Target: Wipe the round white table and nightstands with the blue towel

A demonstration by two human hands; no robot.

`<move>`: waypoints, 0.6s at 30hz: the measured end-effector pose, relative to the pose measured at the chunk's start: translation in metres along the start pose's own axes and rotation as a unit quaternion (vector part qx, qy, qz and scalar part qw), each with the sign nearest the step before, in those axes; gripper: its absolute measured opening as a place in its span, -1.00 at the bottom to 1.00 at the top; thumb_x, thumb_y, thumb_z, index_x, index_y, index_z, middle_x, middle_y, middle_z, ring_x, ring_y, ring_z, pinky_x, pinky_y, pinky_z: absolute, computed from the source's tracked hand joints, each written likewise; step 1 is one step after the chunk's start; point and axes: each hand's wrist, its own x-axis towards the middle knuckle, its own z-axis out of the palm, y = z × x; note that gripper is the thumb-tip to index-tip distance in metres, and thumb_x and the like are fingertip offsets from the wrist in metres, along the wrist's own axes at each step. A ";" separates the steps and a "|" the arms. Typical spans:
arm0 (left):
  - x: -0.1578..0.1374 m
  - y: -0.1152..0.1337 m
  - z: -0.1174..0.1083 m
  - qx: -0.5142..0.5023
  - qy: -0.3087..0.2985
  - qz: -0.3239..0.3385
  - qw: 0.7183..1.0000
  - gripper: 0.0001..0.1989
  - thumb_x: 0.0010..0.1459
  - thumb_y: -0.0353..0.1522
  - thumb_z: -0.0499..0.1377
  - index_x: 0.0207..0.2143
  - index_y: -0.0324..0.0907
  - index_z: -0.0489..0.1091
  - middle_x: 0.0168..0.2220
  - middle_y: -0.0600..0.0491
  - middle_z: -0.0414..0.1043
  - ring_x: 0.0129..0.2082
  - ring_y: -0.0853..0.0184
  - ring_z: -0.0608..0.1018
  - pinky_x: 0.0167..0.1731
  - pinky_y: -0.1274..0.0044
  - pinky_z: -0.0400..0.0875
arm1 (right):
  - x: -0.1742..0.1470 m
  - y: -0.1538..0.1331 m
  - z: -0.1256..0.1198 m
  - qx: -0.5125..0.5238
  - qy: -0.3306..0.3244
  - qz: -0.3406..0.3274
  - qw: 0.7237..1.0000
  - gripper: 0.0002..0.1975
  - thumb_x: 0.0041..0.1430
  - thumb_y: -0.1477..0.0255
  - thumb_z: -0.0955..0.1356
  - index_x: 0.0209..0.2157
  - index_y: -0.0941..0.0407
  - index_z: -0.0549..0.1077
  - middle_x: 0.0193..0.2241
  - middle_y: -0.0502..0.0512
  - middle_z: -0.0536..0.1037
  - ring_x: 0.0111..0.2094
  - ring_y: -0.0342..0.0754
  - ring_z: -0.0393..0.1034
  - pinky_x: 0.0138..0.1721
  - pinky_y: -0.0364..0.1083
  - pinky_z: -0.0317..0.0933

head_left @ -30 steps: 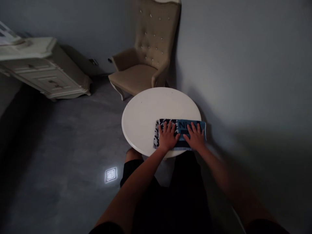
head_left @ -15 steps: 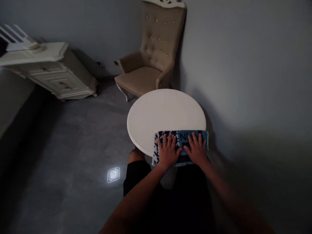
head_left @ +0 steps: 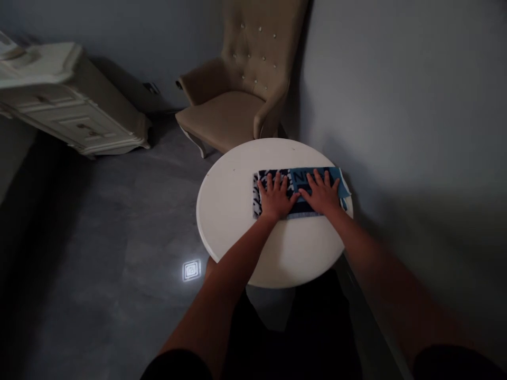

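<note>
A folded towel (head_left: pixel 297 207) lies on the round white table (head_left: pixel 229 211), toward its right side. Its left part has a dark and white pattern; the right part is blue with dark lettering that my fingers partly cover. My left hand (head_left: pixel 276 198) rests flat on the patterned part, fingers spread. On the blue part my right hand (head_left: pixel 321 194) presses down, also with its fingers apart. The two thumbs almost meet near the middle. At the right end the towel reaches the table's rim, and one corner there is turned out.
Beyond the table stands a tan tufted armchair (head_left: pixel 225 116) with pale legs. A cream cabinet (head_left: pixel 91 111) is against the wall at the left. The grey wall (head_left: pixel 412 116) runs close along the right. A bright square patch (head_left: pixel 191 269) shows on the dark floor.
Both hands have moved forward with the towel, from the near edge of the table to farther in on its top. The towel's right corner has spread out. The view has shifted slightly.
</note>
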 end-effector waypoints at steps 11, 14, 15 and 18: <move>0.162 -0.072 -0.014 -0.007 -0.008 0.006 1.000 -0.15 0.57 0.18 -0.16 0.70 -0.03 0.06 0.74 0.02 -0.12 0.72 -0.08 -0.13 0.62 -0.15 -0.41 | 0.160 -0.036 -0.002 0.047 0.016 0.021 0.999 -0.09 0.60 -0.17 0.06 0.67 0.14 0.12 0.68 0.41 -0.01 0.65 0.65 -0.20 0.45 0.84 -0.32; 0.187 -0.090 -0.016 0.014 -0.016 0.034 0.999 -0.14 0.60 0.15 -0.17 0.70 -0.12 0.03 0.74 -0.02 -0.16 0.71 -0.09 -0.13 0.61 -0.18 -0.42 | 0.182 -0.044 -0.006 0.058 0.008 0.018 0.998 -0.08 0.61 -0.16 0.09 0.67 0.19 0.09 0.69 0.42 -0.05 0.64 0.70 -0.24 0.47 0.81 -0.37; 0.191 -0.093 -0.016 0.017 -0.018 0.036 0.999 -0.13 0.60 0.16 -0.18 0.70 -0.13 0.02 0.74 -0.02 -0.16 0.71 -0.09 -0.13 0.61 -0.18 -0.41 | 0.188 -0.044 -0.006 0.059 0.005 0.021 0.998 -0.08 0.62 -0.16 0.09 0.68 0.18 0.08 0.69 0.41 -0.05 0.64 0.70 -0.25 0.47 0.81 -0.38; 0.194 -0.097 -0.019 0.006 -0.021 0.021 1.000 -0.10 0.56 0.21 -0.20 0.71 -0.08 0.03 0.74 0.02 -0.17 0.72 -0.07 -0.15 0.62 -0.15 -0.42 | 0.198 -0.042 0.003 0.053 0.014 0.016 0.998 -0.07 0.59 -0.19 0.06 0.68 0.14 0.09 0.69 0.40 -0.04 0.65 0.64 -0.21 0.45 0.84 -0.37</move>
